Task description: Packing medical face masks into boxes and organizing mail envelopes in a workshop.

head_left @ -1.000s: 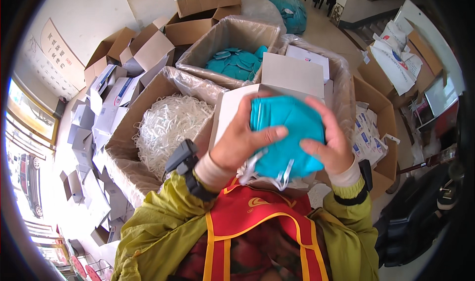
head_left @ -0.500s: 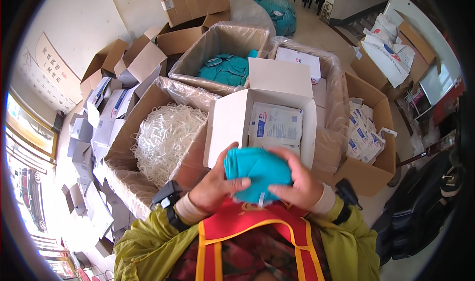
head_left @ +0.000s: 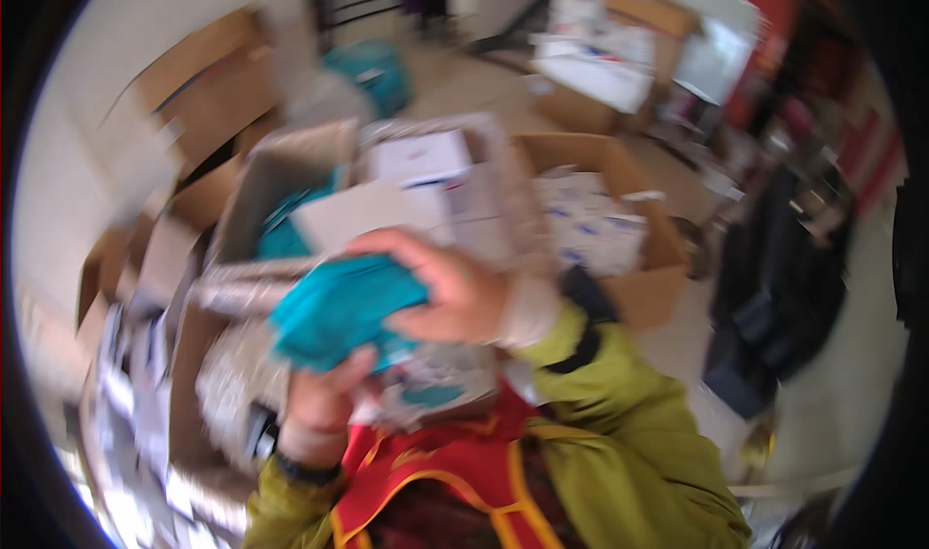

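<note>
A stack of teal folded fabric pieces is held between my two hands in front of my chest, blurred by motion. My right hand closes over its right side, the fingers on top and the thumb against the near face. My left hand grips the stack from below at its near left edge. Behind the stack stands the raised white flap of a carton. Close to my red apron, just below the stack, is a pale open container with a teal piece in it.
Teal pieces lie in a lined carton at the far left. White strips fill another carton nearer me. To the right, a brown carton holds white packets. A black padded seat stands further right.
The whole view has swung, so the cartons appear further left. My hands and the teal stack have also shifted left in the picture, with the stack tilted and my right hand higher over it.
</note>
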`<state>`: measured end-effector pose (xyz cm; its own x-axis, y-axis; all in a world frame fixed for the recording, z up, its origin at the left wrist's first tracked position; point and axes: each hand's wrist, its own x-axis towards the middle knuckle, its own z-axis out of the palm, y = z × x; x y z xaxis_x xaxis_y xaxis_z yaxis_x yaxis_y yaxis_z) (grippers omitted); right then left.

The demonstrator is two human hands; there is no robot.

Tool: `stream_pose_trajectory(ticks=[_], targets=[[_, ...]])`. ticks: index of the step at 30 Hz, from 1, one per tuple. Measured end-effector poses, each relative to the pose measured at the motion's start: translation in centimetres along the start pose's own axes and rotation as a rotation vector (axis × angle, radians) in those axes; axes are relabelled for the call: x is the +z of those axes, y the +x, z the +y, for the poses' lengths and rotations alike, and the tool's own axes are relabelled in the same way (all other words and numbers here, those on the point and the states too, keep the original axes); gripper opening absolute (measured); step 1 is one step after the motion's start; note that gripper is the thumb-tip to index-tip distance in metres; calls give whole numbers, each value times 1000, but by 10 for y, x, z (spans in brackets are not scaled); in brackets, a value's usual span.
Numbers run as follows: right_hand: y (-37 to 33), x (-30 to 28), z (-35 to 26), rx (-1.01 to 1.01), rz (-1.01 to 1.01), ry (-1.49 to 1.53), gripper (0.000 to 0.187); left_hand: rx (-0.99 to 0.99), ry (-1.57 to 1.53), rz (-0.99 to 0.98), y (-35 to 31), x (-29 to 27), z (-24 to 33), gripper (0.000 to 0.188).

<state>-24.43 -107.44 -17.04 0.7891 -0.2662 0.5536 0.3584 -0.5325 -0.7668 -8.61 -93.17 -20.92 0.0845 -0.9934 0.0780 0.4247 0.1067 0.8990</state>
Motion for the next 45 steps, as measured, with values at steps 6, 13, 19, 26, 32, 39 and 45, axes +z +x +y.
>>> stream_pose_trajectory(ticks=[6, 13, 19, 26, 32, 39, 45], targets=[[-31, 48, 30, -123, 259, 471, 91, 238, 140, 175, 10, 1, 3, 45], [-44, 39, 17, 319, 139, 183, 23, 321, -72, 322, 8, -14, 36, 32], [-70, 42, 24, 592, 21, 336, 21, 239, -334, 129, 6, -58, 50, 42], [-60, 41, 23, 780, -234, 432, 21, 307, -610, -151, 17, -27, 32, 76], [-50, 30, 16, 593, -230, 276, 20, 488, -335, -168, -7, -52, 18, 59], [-28, 13, -4, 457, -387, -50, 18, 267, 1161, -509, -21, -15, 72, 45], [-25, 29, -6, 325, -441, -202, 18, 255, 1612, -582, -25, -3, 58, 30]])
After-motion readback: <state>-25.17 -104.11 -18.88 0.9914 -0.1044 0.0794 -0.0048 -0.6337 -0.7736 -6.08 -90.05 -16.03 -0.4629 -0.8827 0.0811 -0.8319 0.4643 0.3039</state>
